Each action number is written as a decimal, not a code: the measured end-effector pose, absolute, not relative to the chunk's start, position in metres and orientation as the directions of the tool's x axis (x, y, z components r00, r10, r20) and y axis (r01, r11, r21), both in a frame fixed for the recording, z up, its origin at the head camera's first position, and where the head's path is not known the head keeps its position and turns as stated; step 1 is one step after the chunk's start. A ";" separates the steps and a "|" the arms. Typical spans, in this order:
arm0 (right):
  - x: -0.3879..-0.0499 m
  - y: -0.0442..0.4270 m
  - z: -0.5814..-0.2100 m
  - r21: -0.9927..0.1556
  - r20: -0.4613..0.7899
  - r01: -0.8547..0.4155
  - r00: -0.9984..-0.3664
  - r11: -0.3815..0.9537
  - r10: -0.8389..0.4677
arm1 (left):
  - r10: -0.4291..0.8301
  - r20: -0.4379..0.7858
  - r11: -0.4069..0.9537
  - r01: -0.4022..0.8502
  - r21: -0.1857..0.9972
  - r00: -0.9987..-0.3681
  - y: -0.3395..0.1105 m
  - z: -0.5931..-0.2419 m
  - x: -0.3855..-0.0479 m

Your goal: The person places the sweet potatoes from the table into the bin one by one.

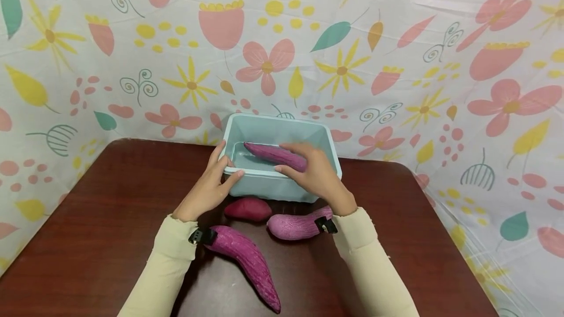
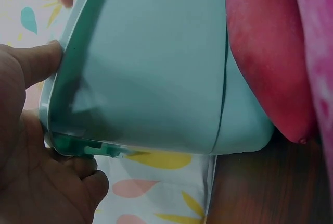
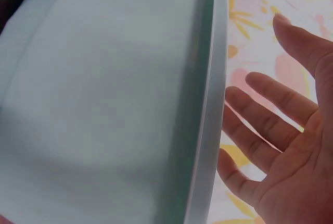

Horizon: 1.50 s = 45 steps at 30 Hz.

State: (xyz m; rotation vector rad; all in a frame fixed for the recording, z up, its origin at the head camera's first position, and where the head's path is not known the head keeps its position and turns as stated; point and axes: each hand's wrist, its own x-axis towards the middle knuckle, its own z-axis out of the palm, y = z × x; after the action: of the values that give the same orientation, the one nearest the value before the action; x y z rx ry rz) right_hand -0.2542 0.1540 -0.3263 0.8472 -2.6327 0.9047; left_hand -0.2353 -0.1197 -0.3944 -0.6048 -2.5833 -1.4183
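Gripping the near left corner of a pale blue tub (image 1: 273,186), the left hand (image 1: 208,189) has its thumb on the front side and fingers curled over the rim. From where I stand, the right hand (image 1: 320,172) is over the tub's right side, fingers spread and pinching nothing. Below it, a purple eggplant (image 1: 268,152) lies inside the tub. Just in front sits a red sweet potato (image 1: 248,209), with a lighter eggplant (image 1: 292,227) beside it and a long curved eggplant (image 1: 247,256) nearer the person, all on a brown table (image 1: 92,229).
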 end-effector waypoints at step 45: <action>-0.201 0.192 -0.412 -0.512 0.197 -0.588 -0.789 0.626 -0.581 | 0.285 0.299 0.475 0.405 0.781 -0.911 -0.121 -0.396 -0.237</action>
State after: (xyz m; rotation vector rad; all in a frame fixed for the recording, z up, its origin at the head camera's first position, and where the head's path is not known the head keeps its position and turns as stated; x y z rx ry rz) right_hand -0.2009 0.1923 -0.4120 1.0152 -2.8213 0.8963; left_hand -0.2369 -0.1206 -0.3958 -0.6080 -2.5864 -1.4232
